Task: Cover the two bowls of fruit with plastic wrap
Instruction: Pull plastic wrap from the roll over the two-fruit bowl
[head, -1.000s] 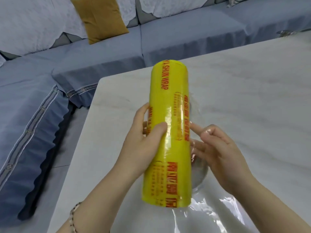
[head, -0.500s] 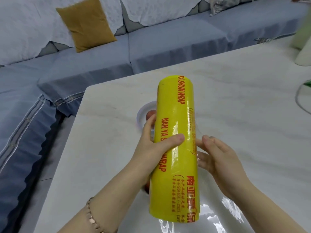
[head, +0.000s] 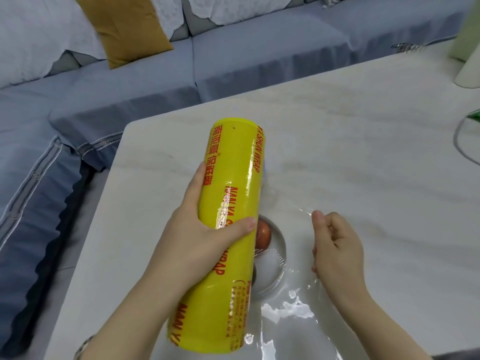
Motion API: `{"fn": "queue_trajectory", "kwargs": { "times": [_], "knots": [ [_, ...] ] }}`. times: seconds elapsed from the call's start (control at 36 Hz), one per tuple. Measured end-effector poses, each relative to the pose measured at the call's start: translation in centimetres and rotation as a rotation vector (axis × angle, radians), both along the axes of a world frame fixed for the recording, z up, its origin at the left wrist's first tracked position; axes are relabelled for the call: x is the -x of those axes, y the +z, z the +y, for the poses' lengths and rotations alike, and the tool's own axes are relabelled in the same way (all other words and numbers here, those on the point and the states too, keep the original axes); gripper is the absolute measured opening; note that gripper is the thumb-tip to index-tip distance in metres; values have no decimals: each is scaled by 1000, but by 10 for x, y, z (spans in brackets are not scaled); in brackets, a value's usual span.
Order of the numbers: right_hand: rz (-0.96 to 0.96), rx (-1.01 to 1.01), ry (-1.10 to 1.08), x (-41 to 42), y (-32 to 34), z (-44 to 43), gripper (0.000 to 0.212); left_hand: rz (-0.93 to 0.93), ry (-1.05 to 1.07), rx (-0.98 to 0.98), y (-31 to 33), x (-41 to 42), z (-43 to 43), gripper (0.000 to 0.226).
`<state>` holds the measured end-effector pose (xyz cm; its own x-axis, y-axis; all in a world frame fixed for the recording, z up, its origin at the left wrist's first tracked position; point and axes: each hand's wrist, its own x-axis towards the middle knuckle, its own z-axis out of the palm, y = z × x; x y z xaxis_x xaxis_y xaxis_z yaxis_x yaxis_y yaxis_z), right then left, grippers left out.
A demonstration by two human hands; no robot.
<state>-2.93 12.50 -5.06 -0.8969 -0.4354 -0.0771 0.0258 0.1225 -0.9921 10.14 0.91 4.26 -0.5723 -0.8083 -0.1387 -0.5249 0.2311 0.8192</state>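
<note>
Left grip (head: 205, 229) wrapped round yellow wrap roll (head: 228, 203), right grip (head: 335, 245) pinching clear film (head: 291, 307) over fruit bowl (head: 284, 252)

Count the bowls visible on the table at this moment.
1 for sure: a white bowl in the lower middle, partly hidden behind the yellow roll. A curved rim at the right edge may be a second bowl; too little shows.

1. Plastic wrap roll (head: 231, 229): bright yellow with red lettering.
2. Film (head: 291, 307): clear, with white glints.
3. Tabletop (head: 363, 152): white marble, faint grey-brown veins.
4. Fruit (head: 262, 233): reddish-brown; bowl (head: 279, 245): white.
5. Sofa (head: 259, 55): grey-blue with pale striped trim; cushion (head: 124, 27): mustard.
</note>
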Motion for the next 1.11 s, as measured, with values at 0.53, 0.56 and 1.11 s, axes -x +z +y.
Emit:
{"fn": "queue_trajectory", "kwargs": {
  "times": [0.53,0.56,1.11],
  "knots": [
    [-29,-114,-56,-42,-53,1,46,-131,-43,-36,-15,-4,-16,96],
    [-46,-127,-55,-45,-55,0,46,-131,-45,-33,-15,-4,-16,94],
    [-133,-204,483,32,-16,-60,31,-114,-70,-60,-13,-1,-14,91]
  ]
}}
